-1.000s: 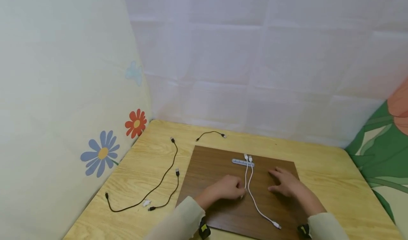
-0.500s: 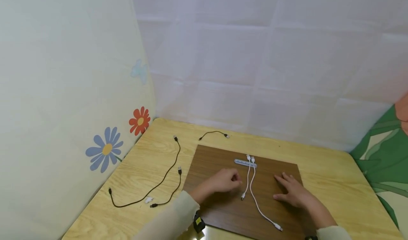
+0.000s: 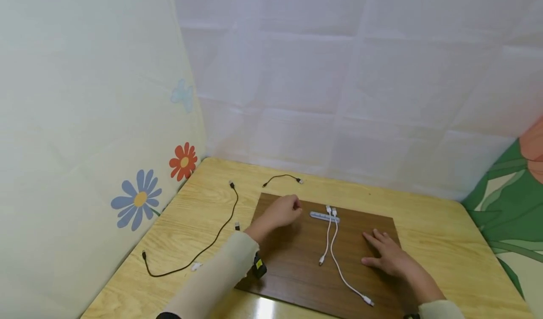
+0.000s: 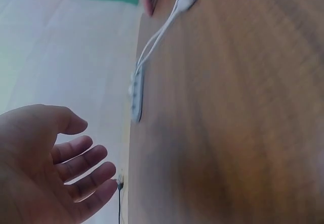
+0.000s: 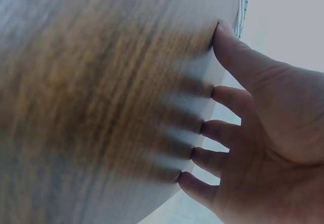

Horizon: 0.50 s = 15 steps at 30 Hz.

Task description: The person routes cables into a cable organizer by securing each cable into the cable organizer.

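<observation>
My left hand [image 3: 280, 211] is over the far left part of a dark wood-grain board [image 3: 288, 267]; its loosely bent fingers hold nothing in the left wrist view. Right of it, a pale blue cable clip strip [image 3: 319, 216] lies on the board. Two white USB cables [image 3: 338, 257] run from the strip toward the near side, one shorter than the other. Their USB plugs [image 3: 331, 210] stick out past the strip's far side. My right hand [image 3: 388, 257] rests its spread fingertips on the board's right part, beside the cables.
On the yellow wood-grain table [image 3: 186, 229] a long black USB cable [image 3: 216, 238] lies to the left. Another black cable is mostly hidden by my left sleeve [image 3: 216, 272]. A short black cable [image 3: 280, 176] lies behind the board, and a small white piece [image 3: 196, 265] at left.
My left hand has let go of the shorter white cable's near end and moved away to the left and back. The right hand stays on the board, its fingers a little more spread.
</observation>
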Each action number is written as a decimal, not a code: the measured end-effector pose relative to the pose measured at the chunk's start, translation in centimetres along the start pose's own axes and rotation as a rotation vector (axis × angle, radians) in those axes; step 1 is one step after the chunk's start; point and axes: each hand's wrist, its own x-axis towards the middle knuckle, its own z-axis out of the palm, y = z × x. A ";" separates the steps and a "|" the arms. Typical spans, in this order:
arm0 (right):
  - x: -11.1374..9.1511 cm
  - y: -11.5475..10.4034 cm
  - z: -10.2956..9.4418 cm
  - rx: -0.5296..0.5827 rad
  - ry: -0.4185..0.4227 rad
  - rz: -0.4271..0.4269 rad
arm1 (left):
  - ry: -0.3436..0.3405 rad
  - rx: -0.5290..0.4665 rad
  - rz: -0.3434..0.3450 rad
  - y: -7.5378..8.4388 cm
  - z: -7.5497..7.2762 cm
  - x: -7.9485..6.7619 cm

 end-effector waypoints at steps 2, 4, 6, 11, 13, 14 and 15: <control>0.0 -0.1 0.0 0.000 -0.005 0.008 | 0.014 0.017 -0.017 -0.4 -0.5 0.6; -0.1 -0.1 0.0 0.003 -0.009 0.012 | 0.027 0.029 -0.033 -0.9 -0.9 1.3; -0.1 0.0 0.1 0.013 -0.012 0.016 | 0.040 0.046 -0.045 -1.4 -1.1 2.0; 0.0 0.5 0.7 0.024 0.008 -0.006 | 0.077 0.070 -0.078 -2.5 -1.7 3.4; 0.0 0.6 0.7 0.024 0.015 -0.013 | 0.102 0.083 -0.086 -2.7 -1.9 3.9; 0.0 0.6 0.7 0.029 0.015 -0.011 | 0.110 0.090 -0.094 -2.8 -2.1 4.2; 0.0 0.7 0.7 0.025 0.014 -0.010 | 0.118 0.096 -0.102 -2.9 -2.2 4.5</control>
